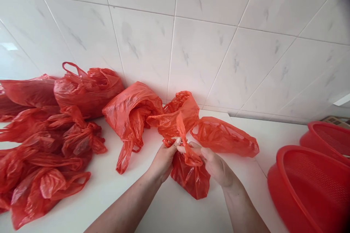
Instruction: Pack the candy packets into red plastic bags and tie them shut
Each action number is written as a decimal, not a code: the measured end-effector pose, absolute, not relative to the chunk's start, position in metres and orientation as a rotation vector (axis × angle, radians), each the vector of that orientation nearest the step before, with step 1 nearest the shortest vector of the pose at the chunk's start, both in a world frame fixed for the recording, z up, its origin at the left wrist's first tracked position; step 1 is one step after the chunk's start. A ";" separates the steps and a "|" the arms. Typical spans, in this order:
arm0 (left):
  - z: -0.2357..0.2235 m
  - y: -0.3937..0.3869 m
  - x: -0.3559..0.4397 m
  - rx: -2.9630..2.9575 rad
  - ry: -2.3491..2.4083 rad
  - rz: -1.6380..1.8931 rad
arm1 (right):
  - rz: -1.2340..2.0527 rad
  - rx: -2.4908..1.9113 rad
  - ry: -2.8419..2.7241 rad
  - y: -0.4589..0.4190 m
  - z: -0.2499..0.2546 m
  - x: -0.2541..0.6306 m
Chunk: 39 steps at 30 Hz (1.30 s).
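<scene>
Near the middle of the white surface, both my hands are closed on a red plastic bag point(190, 178). My left hand point(164, 160) pinches its gathered neck between thumb and fingers. On the other side, my right hand point(216, 162) has its fingers in a twisted strip of the same bag, close to the left fingertips. The bag's lower part hangs down between the hands. What is inside it I cannot make out. Just behind lie an open crumpled red bag point(180, 114) and, to the right, a flattened red bag point(228, 136).
Several red plastic bags point(87, 93) are heaped along the left side. Another crumpled red bag point(133, 105) leans against the tiled wall point(144, 40). At the right stand a large red plastic basket point(290, 185) with a perforated side and a second red basket point(314, 136) behind it.
</scene>
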State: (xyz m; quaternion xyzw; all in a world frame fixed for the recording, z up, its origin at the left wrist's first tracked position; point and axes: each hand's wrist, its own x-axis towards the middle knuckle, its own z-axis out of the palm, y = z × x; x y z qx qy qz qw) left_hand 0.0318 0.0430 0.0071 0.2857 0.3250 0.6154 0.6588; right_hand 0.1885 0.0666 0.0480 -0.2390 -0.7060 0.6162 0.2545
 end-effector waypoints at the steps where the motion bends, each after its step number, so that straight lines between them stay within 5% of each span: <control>1: 0.007 0.044 0.031 0.649 0.735 1.390 | 1.643 -0.676 -1.930 0.067 0.048 0.189; 21: 0.008 0.034 0.047 1.207 1.150 1.433 | 0.730 -1.422 -2.008 0.084 0.007 0.166; 30: 0.005 0.038 0.035 1.281 1.219 1.483 | 1.299 -1.105 -1.891 0.074 0.026 0.176; 35: 0.003 0.032 0.040 1.515 1.181 1.473 | 1.135 -1.138 -1.812 0.083 0.009 0.173; 39: -0.002 0.033 0.042 1.716 1.131 1.501 | 1.361 -1.029 -1.693 0.088 0.010 0.177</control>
